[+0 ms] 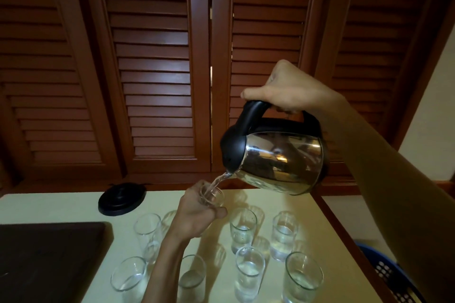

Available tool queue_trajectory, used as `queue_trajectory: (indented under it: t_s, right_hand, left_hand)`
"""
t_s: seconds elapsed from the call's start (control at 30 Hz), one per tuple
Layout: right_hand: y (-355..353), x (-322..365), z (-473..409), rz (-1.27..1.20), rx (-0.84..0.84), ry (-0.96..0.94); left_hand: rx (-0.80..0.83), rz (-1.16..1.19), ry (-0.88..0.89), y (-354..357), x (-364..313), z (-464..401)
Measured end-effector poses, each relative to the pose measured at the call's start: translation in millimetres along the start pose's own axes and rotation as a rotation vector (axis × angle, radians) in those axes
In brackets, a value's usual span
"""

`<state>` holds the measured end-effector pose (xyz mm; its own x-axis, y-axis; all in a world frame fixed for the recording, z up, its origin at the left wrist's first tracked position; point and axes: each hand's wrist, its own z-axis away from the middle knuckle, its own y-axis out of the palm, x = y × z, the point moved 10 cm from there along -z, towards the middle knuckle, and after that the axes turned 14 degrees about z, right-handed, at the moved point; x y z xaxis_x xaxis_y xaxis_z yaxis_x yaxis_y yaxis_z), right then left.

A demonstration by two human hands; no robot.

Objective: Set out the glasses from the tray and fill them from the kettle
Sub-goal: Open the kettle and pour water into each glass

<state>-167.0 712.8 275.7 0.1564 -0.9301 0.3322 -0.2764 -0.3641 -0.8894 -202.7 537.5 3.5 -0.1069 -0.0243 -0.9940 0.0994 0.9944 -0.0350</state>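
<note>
Wrapped around the black handle, the right hand (290,91) tips the kettle (278,157) so water runs from its spout into a glass (212,196) that the left hand (197,214) clasps, fingers closed about its sides, lifted off the table (61,206). That glass is just under the spout, touching the stream.

Taking the held glass as the landmark: seven more glasses stand on the table nearer the person than it. Those to its right look filled with water; how full the ones to its left are I cannot tell. The kettle's base (121,198) sits to its left, slightly farther back, and the dark tray (51,253) lies left and nearer.

Risks, as I judge them: the glass is small and the spout wide, so a steeper tilt could overshoot the rim and wet the left fingers; if the water is hot, that could scald and make the hand let go. A drop would land among the standing glasses. The left forearm passes close over two of them and could clip one on the way down.

Open room lies behind the held glass, toward the far table edge, and between it and the base. The table's right edge runs close beyond the filled glasses, with a blue basket (391,275) below it.
</note>
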Motion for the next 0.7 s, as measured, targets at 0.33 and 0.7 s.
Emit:
queue_trajectory:
  t_s: [0.33, 0.7]
  right_hand:
    - [2, 7, -4, 0.004, 0.019, -0.013]
    - [28, -47, 8, -0.206, 0.010, 0.216]
  left_hand:
    - [0.009, -0.056, 0.003, 0, -1, -2]
    - [0.012, 0.053, 0.039, 0, -13, 1]
